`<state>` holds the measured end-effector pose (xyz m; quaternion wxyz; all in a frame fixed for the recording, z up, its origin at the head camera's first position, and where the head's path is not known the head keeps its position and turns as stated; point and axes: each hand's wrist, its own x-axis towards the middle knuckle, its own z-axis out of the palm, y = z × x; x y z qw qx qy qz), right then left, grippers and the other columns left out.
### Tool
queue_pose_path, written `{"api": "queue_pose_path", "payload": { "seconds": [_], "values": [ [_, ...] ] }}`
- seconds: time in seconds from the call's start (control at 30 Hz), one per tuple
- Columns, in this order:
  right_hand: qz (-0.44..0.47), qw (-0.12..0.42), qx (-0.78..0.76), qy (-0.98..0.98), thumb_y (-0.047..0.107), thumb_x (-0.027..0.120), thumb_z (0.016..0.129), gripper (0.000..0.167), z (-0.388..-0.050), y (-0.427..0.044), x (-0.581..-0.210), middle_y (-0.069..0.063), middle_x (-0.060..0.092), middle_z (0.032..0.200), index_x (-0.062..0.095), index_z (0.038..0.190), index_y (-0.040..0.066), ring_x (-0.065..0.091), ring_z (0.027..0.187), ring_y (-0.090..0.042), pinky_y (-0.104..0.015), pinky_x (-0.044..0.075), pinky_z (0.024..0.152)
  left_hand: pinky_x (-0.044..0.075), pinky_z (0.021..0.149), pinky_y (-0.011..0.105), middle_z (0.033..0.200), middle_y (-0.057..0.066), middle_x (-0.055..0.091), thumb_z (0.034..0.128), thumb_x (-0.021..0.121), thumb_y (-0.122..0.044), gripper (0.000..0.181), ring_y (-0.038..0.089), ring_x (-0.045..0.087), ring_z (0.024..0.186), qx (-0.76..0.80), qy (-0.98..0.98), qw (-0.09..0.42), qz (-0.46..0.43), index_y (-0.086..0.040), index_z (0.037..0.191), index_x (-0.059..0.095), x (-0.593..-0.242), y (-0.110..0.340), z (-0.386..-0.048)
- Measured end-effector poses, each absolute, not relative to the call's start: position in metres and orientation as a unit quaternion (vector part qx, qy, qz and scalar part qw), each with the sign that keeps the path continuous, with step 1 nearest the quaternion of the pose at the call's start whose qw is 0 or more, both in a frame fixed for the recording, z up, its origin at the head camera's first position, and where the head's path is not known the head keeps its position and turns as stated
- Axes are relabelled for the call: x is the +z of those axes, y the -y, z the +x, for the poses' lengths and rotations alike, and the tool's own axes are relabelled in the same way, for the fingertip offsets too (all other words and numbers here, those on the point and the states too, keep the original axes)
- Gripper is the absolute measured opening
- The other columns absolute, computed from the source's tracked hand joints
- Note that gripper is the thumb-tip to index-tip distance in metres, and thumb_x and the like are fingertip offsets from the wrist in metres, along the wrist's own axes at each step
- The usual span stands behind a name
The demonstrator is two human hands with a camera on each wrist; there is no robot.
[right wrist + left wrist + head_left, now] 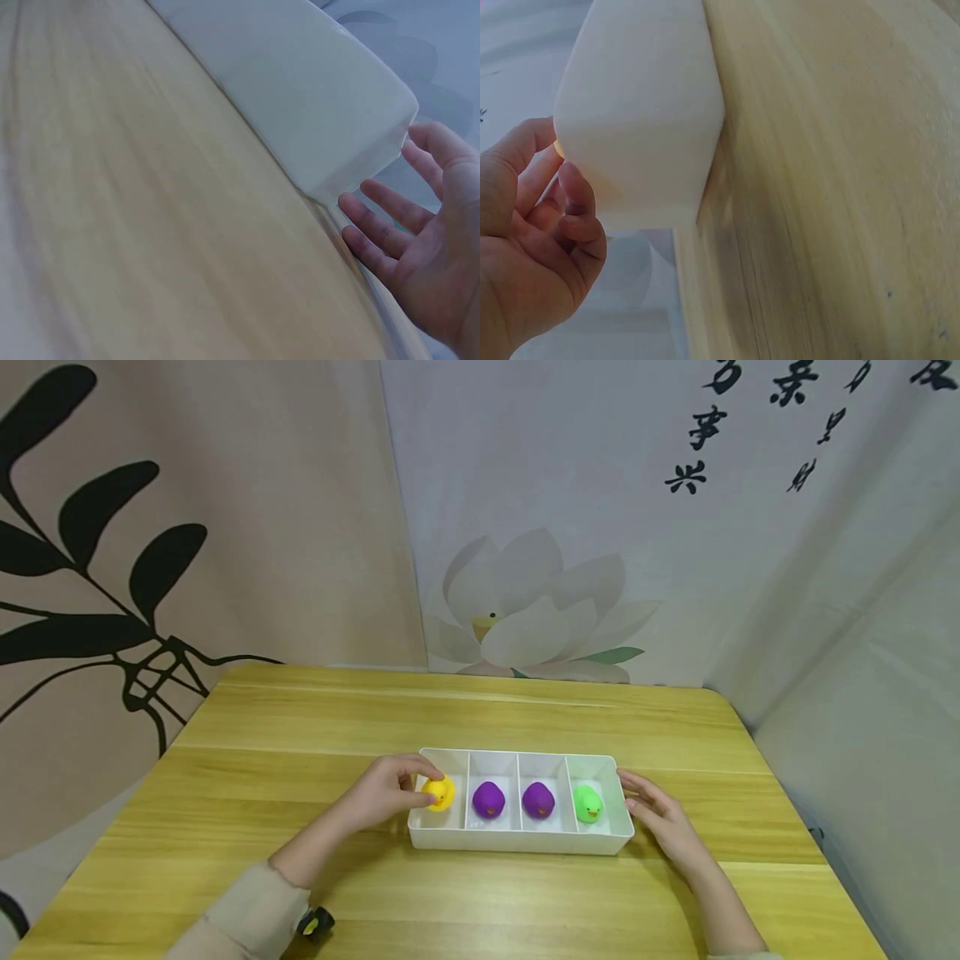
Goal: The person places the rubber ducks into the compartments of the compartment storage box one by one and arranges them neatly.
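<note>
A white tray [517,842] with a row of compartments lies on the table. In its leftmost compartment my left hand [386,793] pinches a small yellow toy duck [441,793] between thumb and fingers. Two purple toys [488,800], rounded and with small beaks, sit one each in the middle compartments. A green toy duck [588,804] is in the rightmost compartment. My right hand [663,818] is at the tray's right end, its fingers extended. In the right wrist view, its thumb touches the tray corner while the other fingers spread beside the end wall.
The tray is on a wooden table [465,710], away from its back edge. Behind hangs a pale curtain [540,460] with a printed lotus and characters. A small black object [316,923] is at my left sleeve cuff [258,902].
</note>
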<state>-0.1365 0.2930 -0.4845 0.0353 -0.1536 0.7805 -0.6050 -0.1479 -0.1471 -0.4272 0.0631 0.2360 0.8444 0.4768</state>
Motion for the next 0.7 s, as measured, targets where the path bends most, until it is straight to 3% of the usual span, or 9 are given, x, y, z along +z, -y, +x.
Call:
{"api": "queue_pose_path", "payload": {
  "seconds": [0.7],
  "values": [
    [-0.156, 0.031, -0.605, -0.78, 0.01, 0.051, 0.1, 0.044, -0.1357, -0.2922, -0.4838, -0.028, 0.041, 0.14, 0.041, 0.14, -0.003, 0.053, 0.115, -0.011, -0.019, 0.044, 0.089, 0.044, 0.061, 0.028, 0.1, 0.0, 0.068, 0.0782, 0.078, -0.008, 0.021, 0.014, 0.051, 0.071, 0.409, -0.869, 0.079, 0.267, -0.006, 0.099, 0.074, -0.4362, 0.1423, -0.1583]
  ]
}}
